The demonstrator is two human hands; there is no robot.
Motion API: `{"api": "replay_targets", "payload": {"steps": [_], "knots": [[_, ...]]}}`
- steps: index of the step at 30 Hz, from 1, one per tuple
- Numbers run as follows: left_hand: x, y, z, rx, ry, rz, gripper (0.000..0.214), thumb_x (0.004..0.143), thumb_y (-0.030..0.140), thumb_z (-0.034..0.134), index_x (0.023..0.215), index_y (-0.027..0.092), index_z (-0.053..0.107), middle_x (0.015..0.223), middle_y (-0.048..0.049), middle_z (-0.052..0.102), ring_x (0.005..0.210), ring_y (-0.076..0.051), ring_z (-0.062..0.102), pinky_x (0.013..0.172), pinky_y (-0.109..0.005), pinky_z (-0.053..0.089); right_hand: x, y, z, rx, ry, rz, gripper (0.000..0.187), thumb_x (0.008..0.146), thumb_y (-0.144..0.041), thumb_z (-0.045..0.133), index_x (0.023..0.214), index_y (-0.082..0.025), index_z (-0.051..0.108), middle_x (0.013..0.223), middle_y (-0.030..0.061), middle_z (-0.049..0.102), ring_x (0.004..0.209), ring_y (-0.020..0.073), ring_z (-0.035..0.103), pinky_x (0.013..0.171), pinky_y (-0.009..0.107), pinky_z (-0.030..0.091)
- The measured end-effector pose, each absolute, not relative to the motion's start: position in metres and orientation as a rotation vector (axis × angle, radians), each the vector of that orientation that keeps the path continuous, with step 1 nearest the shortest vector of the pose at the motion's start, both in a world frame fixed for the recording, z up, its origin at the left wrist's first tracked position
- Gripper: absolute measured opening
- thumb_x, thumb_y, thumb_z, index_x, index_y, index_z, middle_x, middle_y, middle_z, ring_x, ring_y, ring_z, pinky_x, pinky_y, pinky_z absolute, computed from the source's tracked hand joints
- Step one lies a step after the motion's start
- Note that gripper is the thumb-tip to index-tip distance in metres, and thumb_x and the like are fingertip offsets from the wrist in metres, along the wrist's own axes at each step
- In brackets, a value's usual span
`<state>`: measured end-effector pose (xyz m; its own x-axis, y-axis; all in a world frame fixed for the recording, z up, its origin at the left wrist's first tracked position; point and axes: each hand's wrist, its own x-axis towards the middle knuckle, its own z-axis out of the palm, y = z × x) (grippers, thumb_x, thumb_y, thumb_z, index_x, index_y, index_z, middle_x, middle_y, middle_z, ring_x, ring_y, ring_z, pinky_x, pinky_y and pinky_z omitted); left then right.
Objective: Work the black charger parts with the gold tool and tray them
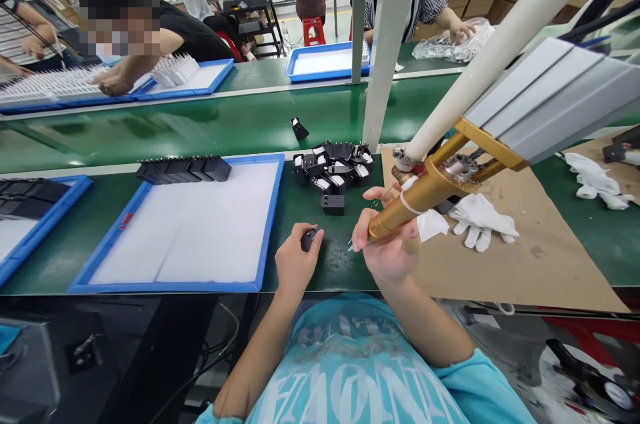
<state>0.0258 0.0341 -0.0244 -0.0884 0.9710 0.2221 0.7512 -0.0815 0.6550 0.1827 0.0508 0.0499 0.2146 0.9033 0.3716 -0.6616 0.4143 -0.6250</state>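
My left hand (295,261) is closed around a small black part (309,239), pinched between thumb and fingers just above the green bench. My right hand (393,254) is curled at the lower end of a gold-barrelled tool (415,201) with a grey body (545,97), which slants down from the upper right. A thin pale tip (351,247) shows beside the right fingertips, pointing toward the left hand. Beyond the hands lies a heap of black housings (333,164) with white insides. One black housing (333,205) sits apart, nearer to me.
To the left is a blue-rimmed tray (273,224) with a row of black housings (185,171) at its far edge. White gloves (483,221) lie on brown cardboard (450,271) at the right. A metal post (387,44) rises behind the heap. A co-worker (175,31) bends over trays opposite.
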Motion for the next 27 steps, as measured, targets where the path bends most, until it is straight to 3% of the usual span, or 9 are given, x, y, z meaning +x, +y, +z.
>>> {"api": "replay_targets", "payload": {"steps": [5, 10, 15, 20, 23, 27], "knots": [[0.033, 0.030, -0.030, 2.181, 2.065, 0.739, 0.034, 0.095, 0.042, 0.051, 0.121, 0.023, 0.061, 0.111, -0.0090, 0.071, 0.092, -0.026, 0.067, 0.069, -0.033, 0.046, 0.188, 0.050, 0.049, -0.392, -0.801, 1.136, 0.034, 0.083, -0.055, 0.056, 0.105, -0.030, 0.047, 0.104, 0.0001, 0.059, 0.041, 0.0070, 0.055, 0.030, 0.023, 0.043], [0.030, 0.032, -0.024, 2.303, 2.069, 0.453, 0.033, 0.096, 0.042, 0.048, 0.117, 0.021, 0.063, 0.096, -0.0091, 0.071, 0.083, -0.026, 0.064, 0.060, -0.031, 0.041, 0.193, 0.052, 0.046, -0.381, -0.812, 1.129, 0.032, 0.085, -0.054, 0.054, 0.106, -0.031, 0.048, 0.104, 0.0001, 0.059, 0.042, 0.0074, 0.056, 0.030, 0.024, 0.043], [0.027, 0.032, -0.018, 2.272, 2.075, 0.356, 0.032, 0.096, 0.041, 0.049, 0.117, 0.021, 0.062, 0.096, -0.0087, 0.069, 0.086, -0.026, 0.064, 0.057, -0.030, 0.040, 0.198, 0.052, 0.044, -0.385, -0.803, 1.119, 0.033, 0.085, -0.055, 0.053, 0.106, -0.030, 0.049, 0.104, 0.0007, 0.059, 0.041, 0.0076, 0.056, 0.028, 0.024, 0.042], [0.026, 0.032, -0.018, 2.186, 1.938, 0.539, 0.032, 0.098, 0.040, 0.044, 0.121, 0.024, 0.059, 0.115, -0.0059, 0.068, 0.101, -0.025, 0.063, 0.075, -0.034, 0.049, 0.200, 0.050, 0.046, -0.436, -0.781, 1.114, 0.035, 0.084, -0.058, 0.054, 0.100, -0.027, 0.049, 0.104, 0.0022, 0.059, 0.040, 0.0080, 0.055, 0.028, 0.025, 0.042], [0.027, 0.034, -0.021, 2.072, 1.865, 0.736, 0.029, 0.101, 0.032, 0.036, 0.112, 0.023, 0.062, 0.114, -0.0051, 0.069, 0.104, -0.022, 0.063, 0.088, -0.035, 0.048, 0.201, 0.050, 0.046, -0.428, -0.777, 1.124, 0.035, 0.083, -0.058, 0.054, 0.097, -0.026, 0.051, 0.103, 0.0022, 0.058, 0.040, 0.0079, 0.055, 0.028, 0.025, 0.042], [0.029, 0.034, -0.023, 2.049, 1.838, 0.796, 0.028, 0.101, 0.030, 0.037, 0.105, 0.023, 0.064, 0.112, -0.0048, 0.069, 0.103, -0.021, 0.064, 0.088, -0.034, 0.049, 0.203, 0.050, 0.046, -0.469, -0.803, 1.113, 0.038, 0.082, -0.061, 0.052, 0.096, -0.026, 0.052, 0.104, 0.0026, 0.057, 0.040, 0.0068, 0.054, 0.028, 0.025, 0.042]]}}
